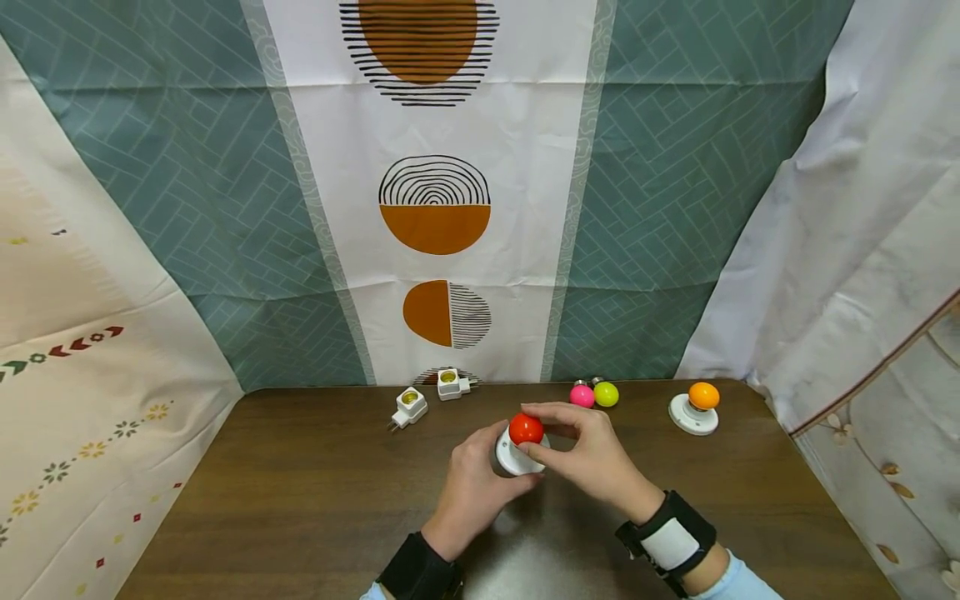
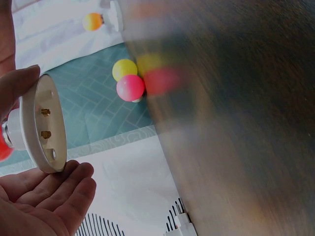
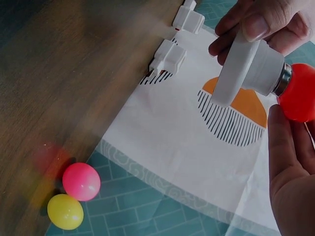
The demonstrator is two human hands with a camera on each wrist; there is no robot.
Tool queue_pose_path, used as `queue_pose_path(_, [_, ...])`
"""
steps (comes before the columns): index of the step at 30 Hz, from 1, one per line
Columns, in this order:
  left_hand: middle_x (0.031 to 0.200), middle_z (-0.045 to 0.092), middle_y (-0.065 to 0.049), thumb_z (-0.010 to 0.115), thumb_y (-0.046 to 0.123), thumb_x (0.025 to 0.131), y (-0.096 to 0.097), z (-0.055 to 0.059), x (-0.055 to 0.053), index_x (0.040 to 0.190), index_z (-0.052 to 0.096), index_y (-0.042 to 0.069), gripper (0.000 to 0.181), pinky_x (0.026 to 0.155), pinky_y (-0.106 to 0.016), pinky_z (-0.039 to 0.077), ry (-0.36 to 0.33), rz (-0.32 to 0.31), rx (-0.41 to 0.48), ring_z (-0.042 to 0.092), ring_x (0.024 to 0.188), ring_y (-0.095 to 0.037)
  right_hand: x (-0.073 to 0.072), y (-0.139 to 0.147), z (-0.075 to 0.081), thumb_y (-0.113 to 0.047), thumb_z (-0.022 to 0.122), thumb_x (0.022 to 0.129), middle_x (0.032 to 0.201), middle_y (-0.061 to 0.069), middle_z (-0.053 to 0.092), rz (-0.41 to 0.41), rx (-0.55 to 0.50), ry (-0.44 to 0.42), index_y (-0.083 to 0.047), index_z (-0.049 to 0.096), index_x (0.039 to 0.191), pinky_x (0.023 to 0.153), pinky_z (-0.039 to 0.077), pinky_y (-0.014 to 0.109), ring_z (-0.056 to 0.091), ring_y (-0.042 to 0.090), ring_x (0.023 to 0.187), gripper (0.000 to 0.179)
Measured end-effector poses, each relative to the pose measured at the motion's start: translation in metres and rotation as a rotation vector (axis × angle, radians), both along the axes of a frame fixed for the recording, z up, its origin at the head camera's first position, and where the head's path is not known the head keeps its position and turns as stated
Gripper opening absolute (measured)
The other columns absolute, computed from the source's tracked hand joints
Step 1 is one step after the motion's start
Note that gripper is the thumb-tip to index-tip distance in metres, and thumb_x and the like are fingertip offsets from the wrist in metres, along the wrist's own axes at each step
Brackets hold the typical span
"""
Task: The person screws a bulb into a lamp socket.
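Note:
My left hand (image 1: 472, 483) grips a round white lamp holder (image 1: 510, 458) by the rim of its base, above the brown table. A red light bulb (image 1: 527, 428) sits in the holder's socket. Fingers and thumb of my right hand (image 1: 592, 450) pinch the bulb from the side. In the right wrist view, a strip of the bulb's metal base (image 3: 282, 80) shows between the red globe and the white socket (image 3: 265, 69). The underside of the lamp holder (image 2: 51, 125), with two brass contacts, faces the table in the left wrist view.
Along the table's (image 1: 300, 492) back edge lie two white plug-in sockets (image 1: 409, 407), left of the hands. A pink bulb (image 1: 581, 395) and a yellow-green bulb (image 1: 606, 394) lie behind the right hand. Farther right, an orange bulb (image 1: 703, 395) stands in another white holder (image 1: 692, 421).

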State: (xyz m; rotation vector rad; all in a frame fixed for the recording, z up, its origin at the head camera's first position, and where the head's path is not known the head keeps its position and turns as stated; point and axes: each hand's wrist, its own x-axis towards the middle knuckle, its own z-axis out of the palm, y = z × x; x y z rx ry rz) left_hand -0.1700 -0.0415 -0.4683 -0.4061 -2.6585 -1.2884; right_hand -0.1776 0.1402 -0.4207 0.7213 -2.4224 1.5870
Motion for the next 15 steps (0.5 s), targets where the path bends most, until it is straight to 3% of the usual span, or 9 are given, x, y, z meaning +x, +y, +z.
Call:
queue_pose_path(6, [0.116,0.062,0.006,0.082,0.039,0.066,0.0002,0.0003,0.0014,0.126,0.055,0.022,0.068,0.085,-0.034,0.051,-0.019,-0.003,0.006,0.058,0.099,-0.012,0.0023,-0.0005,0.0002,-0.032,0.080,0.071,0.115,-0.004,0.066,-0.012,-0.008,0.004,-0.022,0.066,0.114,0.084,0.052,0.025,0.063,0.009,0.104,0.046])
queue_pose_path(15, [0.117,0.061,0.007,0.083,0.038,0.065,0.0006,0.0023,0.0001,0.126,0.055,0.022,0.070,0.086,-0.034,0.050,-0.003,-0.014,0.003,0.058,0.101,-0.011,0.0016,0.0031,0.0038,-0.033,0.074,0.079,0.130,-0.008,0.057,0.055,0.026,-0.001,-0.025,0.058,0.126,0.089,0.051,0.028,0.056,0.010,0.117,0.050])
